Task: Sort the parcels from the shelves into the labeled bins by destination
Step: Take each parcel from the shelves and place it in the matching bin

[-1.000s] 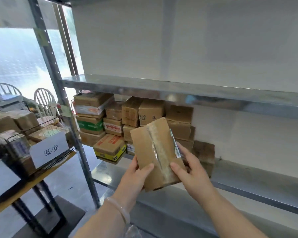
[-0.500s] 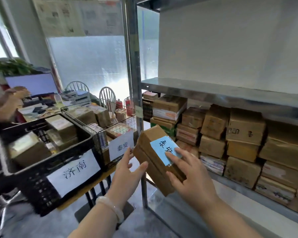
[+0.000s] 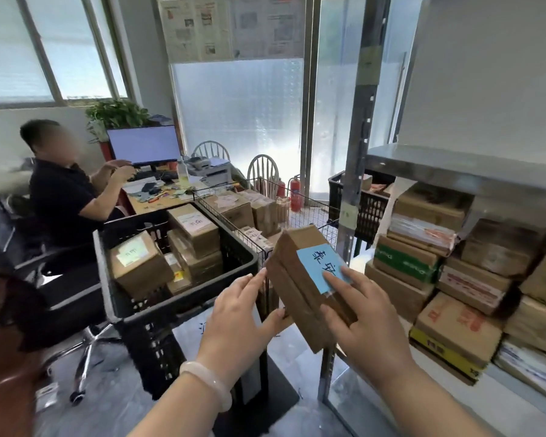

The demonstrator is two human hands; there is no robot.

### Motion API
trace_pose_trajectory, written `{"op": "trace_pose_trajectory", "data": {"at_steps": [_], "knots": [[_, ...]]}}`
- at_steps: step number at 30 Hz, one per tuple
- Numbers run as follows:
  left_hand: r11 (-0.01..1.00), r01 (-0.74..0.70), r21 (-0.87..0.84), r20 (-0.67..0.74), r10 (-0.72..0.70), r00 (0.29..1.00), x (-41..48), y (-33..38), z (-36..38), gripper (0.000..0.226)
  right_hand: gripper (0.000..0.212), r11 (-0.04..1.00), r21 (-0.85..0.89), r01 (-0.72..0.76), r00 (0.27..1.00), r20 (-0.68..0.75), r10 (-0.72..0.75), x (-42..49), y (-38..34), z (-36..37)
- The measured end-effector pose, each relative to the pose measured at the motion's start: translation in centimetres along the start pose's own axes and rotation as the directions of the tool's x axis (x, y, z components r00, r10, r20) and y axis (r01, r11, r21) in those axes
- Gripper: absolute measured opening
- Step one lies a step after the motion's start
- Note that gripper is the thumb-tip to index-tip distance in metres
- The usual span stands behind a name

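I hold a brown cardboard parcel point(image 3: 300, 279) with a blue handwritten label point(image 3: 320, 263) tilted in front of me, between the bins and the shelf. My left hand point(image 3: 237, 313) grips its lower left edge, thumb under it. My right hand point(image 3: 363, 313) holds its right side, fingers lying over the label's lower corner. A black plastic bin point(image 3: 177, 298) with several parcels stands just left of the parcel. Behind it is a wire basket point(image 3: 297, 212) with more boxes. Stacked parcels point(image 3: 454, 272) fill the metal shelf on the right.
A shelf upright point(image 3: 356, 190) rises right behind the parcel. Another black crate point(image 3: 363, 209) sits beyond it. A person point(image 3: 63, 190) sits at a desk with a monitor point(image 3: 144, 145) at left; an office chair point(image 3: 76, 310) stands by the bin. Fire extinguishers point(image 3: 293, 192) stand near the glass door.
My view has swung left from the shelf toward the bins. The parcel was turned over, so its blue label faces me, and it has moved with my hands toward the bins.
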State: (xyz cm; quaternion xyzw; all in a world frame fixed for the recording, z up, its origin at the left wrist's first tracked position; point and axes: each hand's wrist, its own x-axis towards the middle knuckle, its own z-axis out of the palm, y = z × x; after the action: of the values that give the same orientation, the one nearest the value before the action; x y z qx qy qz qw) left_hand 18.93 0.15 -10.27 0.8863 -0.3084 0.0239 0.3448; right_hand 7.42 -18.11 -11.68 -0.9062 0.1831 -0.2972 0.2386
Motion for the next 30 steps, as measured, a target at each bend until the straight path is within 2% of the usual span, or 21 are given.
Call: {"op": "trace_pose_trajectory", "data": {"at_steps": [8, 13, 18, 23, 27, 30], "knots": [[0.997, 0.037, 0.062, -0.041, -0.034, 0.999, 9.1, -3.5, 0.1, 0.066, 0.053, 0.998, 0.035, 0.048, 0.996, -0.079, -0.045, 14.7, 1.6, 4.2], [0.992, 0.091, 0.085, -0.043, -0.088, 0.995, 16.5, -4.8, 0.5, 0.065, 0.054, 0.996, -0.041, 0.075, 0.994, -0.077, -0.078, 25.3, 2.9, 7.9], [0.988, 0.141, 0.058, -0.067, -0.137, 0.988, 23.4, -6.3, 1.8, 0.067, 0.056, 0.991, -0.109, 0.079, 0.987, 0.145, -0.063, 33.8, 5.6, 14.0], [0.971, 0.214, 0.104, -0.055, -0.209, 0.976, 27.9, -8.6, 3.4, 0.069, 0.057, 0.99, -0.133, 0.043, 0.914, 0.405, 0.015, 37.5, 7.5, 20.5], [0.959, 0.252, 0.126, -0.039, -0.249, 0.968, 29.8, -9.9, 4.1, 0.069, 0.061, 0.976, -0.205, 0.077, 0.821, 0.569, 0.054, 38.9, 7.8, 24.5], [0.952, 0.271, 0.141, -0.029, -0.27, 0.963, 30.7, -10.3, 4.5, 0.068, 0.064, 0.989, -0.139, 0.052, 0.676, 0.734, 0.068, 39.1, 8.1, 26.3]]}}
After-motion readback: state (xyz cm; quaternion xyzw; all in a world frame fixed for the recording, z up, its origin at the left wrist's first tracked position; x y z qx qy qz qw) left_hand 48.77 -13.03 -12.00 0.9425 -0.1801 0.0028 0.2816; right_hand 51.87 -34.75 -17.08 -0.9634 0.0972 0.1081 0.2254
